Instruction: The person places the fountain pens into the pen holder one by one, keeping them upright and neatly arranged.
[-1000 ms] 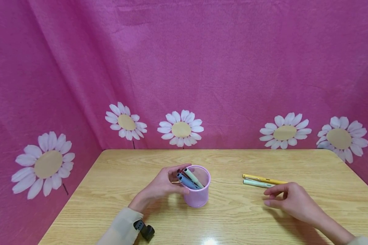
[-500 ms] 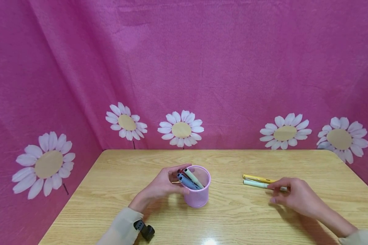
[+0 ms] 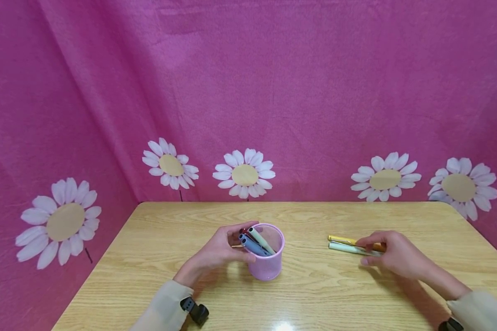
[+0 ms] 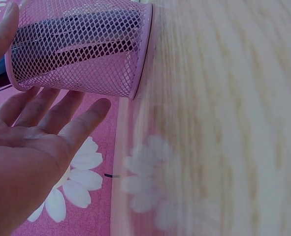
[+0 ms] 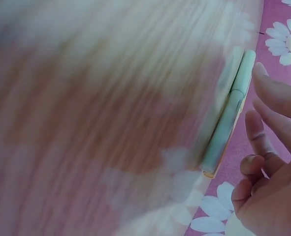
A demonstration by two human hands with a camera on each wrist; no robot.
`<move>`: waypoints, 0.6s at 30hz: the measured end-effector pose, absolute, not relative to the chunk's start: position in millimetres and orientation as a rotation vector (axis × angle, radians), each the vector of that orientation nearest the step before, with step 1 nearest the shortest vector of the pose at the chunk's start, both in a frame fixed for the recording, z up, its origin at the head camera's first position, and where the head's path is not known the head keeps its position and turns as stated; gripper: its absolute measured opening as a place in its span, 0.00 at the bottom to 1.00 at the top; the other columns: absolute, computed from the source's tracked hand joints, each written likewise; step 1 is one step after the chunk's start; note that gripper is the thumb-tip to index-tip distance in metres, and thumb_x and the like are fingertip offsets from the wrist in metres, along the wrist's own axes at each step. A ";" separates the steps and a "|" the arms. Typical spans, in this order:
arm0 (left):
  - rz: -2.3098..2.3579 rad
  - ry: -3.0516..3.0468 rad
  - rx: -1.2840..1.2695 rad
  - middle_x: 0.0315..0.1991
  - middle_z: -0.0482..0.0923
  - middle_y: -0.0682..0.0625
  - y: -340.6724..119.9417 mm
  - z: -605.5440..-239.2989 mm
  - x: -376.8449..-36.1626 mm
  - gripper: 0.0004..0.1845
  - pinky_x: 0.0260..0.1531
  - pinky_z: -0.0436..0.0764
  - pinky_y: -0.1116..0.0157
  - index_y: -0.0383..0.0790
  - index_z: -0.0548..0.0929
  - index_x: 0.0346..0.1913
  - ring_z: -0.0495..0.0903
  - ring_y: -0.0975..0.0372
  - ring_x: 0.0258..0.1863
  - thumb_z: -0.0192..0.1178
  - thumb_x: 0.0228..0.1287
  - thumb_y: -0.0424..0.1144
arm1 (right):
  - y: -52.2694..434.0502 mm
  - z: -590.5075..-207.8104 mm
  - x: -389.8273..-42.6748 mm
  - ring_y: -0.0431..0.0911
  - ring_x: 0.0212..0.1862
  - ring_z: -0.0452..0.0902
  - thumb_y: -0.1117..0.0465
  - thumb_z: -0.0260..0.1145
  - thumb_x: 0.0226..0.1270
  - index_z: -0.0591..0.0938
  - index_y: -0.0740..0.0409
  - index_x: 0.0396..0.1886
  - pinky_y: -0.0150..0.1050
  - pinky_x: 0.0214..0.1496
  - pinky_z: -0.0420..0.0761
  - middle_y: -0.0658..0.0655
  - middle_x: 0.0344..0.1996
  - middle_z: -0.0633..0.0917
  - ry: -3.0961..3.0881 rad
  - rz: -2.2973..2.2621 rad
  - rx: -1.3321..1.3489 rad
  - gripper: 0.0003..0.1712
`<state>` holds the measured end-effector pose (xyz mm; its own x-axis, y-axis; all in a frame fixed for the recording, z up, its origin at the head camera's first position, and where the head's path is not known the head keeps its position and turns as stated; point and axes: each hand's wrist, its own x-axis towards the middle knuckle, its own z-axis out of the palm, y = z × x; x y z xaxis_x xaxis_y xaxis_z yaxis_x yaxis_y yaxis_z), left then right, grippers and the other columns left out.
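Observation:
In the head view a pink mesh pen holder [image 3: 265,269] stands on the table, with blue [image 3: 254,247], pale green [image 3: 262,239] and dark red pens leaning in it. My left hand [image 3: 218,248] holds it from the left, thumb at the near side and fingers reaching behind. The left wrist view shows those fingers along the mesh. To the right, a yellow pen [image 3: 337,239] and a mint green pen [image 3: 343,248] lie side by side. Over their right ends hovers my right hand [image 3: 397,253], its index finger overlapping the yellow pen, fingers loosely bent.
The wooden table [image 3: 182,220] ends at a pink curtain [image 3: 306,101] printed with white daisies. Black straps [image 3: 194,311] sit at both wrists, over light sleeves.
My right hand has shifted slightly away from me, from beside the pens' near side to over the yellow pen. The left hand and the pen holder have stayed put.

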<state>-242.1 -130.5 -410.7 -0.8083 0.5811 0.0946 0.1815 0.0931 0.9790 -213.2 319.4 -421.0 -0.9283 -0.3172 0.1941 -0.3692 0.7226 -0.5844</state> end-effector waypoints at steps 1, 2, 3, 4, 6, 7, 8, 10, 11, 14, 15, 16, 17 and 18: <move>1.767 2.060 0.756 0.66 0.79 0.41 -130.4 -410.6 -242.5 0.44 0.55 0.86 0.59 0.35 0.70 0.78 0.84 0.53 0.54 0.78 0.59 0.29 | 319.6 -421.0 -214.8 0.39 0.35 0.74 0.58 0.87 0.51 0.92 0.56 0.45 0.34 0.37 0.76 0.44 0.32 0.84 -2.841 0.989 0.571 0.21; 1.765 2.061 0.754 0.66 0.79 0.41 -130.4 -410.4 -242.8 0.44 0.55 0.85 0.59 0.36 0.70 0.78 0.84 0.53 0.54 0.78 0.59 0.29 | 319.8 -421.1 -216.3 0.39 0.35 0.73 0.58 0.87 0.51 0.92 0.56 0.45 0.34 0.36 0.75 0.44 0.31 0.84 -2.841 0.986 0.573 0.21; 1.762 2.062 0.754 0.67 0.79 0.41 -130.5 -410.5 -243.1 0.44 0.55 0.86 0.59 0.36 0.70 0.78 0.84 0.53 0.54 0.78 0.60 0.30 | 320.0 -421.3 -217.6 0.38 0.34 0.73 0.59 0.87 0.51 0.92 0.56 0.45 0.34 0.36 0.73 0.43 0.30 0.83 -2.841 0.984 0.576 0.20; 1.759 2.062 0.747 0.67 0.79 0.42 -130.5 -410.2 -243.2 0.44 0.55 0.85 0.59 0.36 0.70 0.78 0.84 0.53 0.54 0.78 0.59 0.30 | 320.2 -421.6 -218.7 0.38 0.34 0.71 0.59 0.87 0.51 0.92 0.56 0.45 0.33 0.35 0.72 0.43 0.30 0.83 -2.841 0.979 0.579 0.20; 1.758 2.062 0.753 0.67 0.79 0.41 -130.7 -410.1 -243.4 0.44 0.55 0.85 0.59 0.35 0.70 0.78 0.84 0.53 0.54 0.78 0.60 0.31 | 320.6 -422.3 -220.6 0.39 0.32 0.68 0.59 0.87 0.52 0.92 0.57 0.44 0.33 0.32 0.67 0.44 0.29 0.82 -2.846 0.974 0.594 0.20; 1.759 2.062 0.750 0.67 0.79 0.41 -130.7 -409.8 -243.4 0.44 0.54 0.85 0.60 0.36 0.70 0.78 0.84 0.53 0.54 0.78 0.60 0.31 | 320.7 -422.5 -221.5 0.39 0.32 0.67 0.60 0.87 0.52 0.92 0.58 0.44 0.34 0.31 0.65 0.44 0.29 0.82 -2.850 0.975 0.600 0.19; 1.759 2.061 0.749 0.67 0.79 0.41 -130.7 -409.5 -243.4 0.44 0.54 0.85 0.60 0.36 0.70 0.78 0.84 0.53 0.54 0.79 0.60 0.31 | 321.0 -422.7 -222.3 0.40 0.31 0.66 0.60 0.86 0.52 0.92 0.58 0.44 0.34 0.30 0.64 0.44 0.29 0.82 -2.854 0.976 0.605 0.19; 1.759 2.060 0.751 0.67 0.79 0.41 -130.7 -408.9 -243.4 0.44 0.54 0.85 0.60 0.36 0.70 0.78 0.84 0.53 0.54 0.79 0.60 0.32 | 321.1 -422.8 -223.7 0.40 0.31 0.65 0.61 0.86 0.52 0.92 0.59 0.44 0.34 0.30 0.63 0.45 0.30 0.82 -2.867 0.971 0.614 0.19; 1.760 2.059 0.751 0.67 0.79 0.41 -130.7 -408.7 -243.2 0.44 0.54 0.85 0.60 0.36 0.70 0.78 0.84 0.53 0.54 0.79 0.60 0.32 | 321.0 -422.7 -224.3 0.40 0.32 0.65 0.61 0.86 0.53 0.92 0.59 0.44 0.34 0.30 0.63 0.45 0.31 0.82 -2.875 0.971 0.618 0.19; 1.769 2.047 0.746 0.68 0.79 0.42 -130.3 -408.4 -242.6 0.44 0.54 0.85 0.60 0.36 0.70 0.78 0.84 0.52 0.54 0.78 0.60 0.31 | 320.2 -422.5 -225.4 0.40 0.32 0.65 0.61 0.86 0.52 0.93 0.59 0.44 0.34 0.31 0.63 0.45 0.32 0.83 -2.886 0.971 0.621 0.18; 1.774 2.040 0.748 0.68 0.78 0.42 -130.3 -408.7 -242.4 0.44 0.55 0.85 0.60 0.36 0.70 0.78 0.84 0.52 0.55 0.78 0.59 0.30 | 319.6 -422.6 -225.4 0.40 0.32 0.65 0.62 0.86 0.52 0.93 0.59 0.44 0.34 0.31 0.64 0.45 0.32 0.83 -2.886 0.978 0.623 0.18; 1.777 2.036 0.749 0.68 0.78 0.42 -130.2 -408.9 -242.2 0.44 0.55 0.85 0.60 0.36 0.70 0.78 0.84 0.52 0.55 0.78 0.59 0.30 | 319.2 -423.0 -225.6 0.40 0.32 0.65 0.62 0.86 0.52 0.93 0.59 0.43 0.34 0.30 0.64 0.45 0.31 0.83 -2.885 0.979 0.627 0.18; 1.780 2.031 0.750 0.68 0.78 0.41 -130.1 -409.0 -242.1 0.44 0.55 0.85 0.60 0.35 0.69 0.78 0.84 0.52 0.55 0.78 0.59 0.30 | 318.5 -423.5 -225.5 0.40 0.32 0.66 0.62 0.86 0.52 0.93 0.59 0.43 0.33 0.30 0.64 0.45 0.31 0.83 -2.883 0.981 0.629 0.17; 1.780 2.028 0.752 0.69 0.78 0.42 -130.0 -409.1 -242.1 0.44 0.55 0.85 0.60 0.35 0.69 0.78 0.84 0.52 0.55 0.78 0.59 0.30 | 318.3 -423.9 -225.7 0.39 0.32 0.66 0.63 0.86 0.52 0.93 0.59 0.42 0.33 0.30 0.64 0.45 0.31 0.82 -2.880 0.982 0.634 0.17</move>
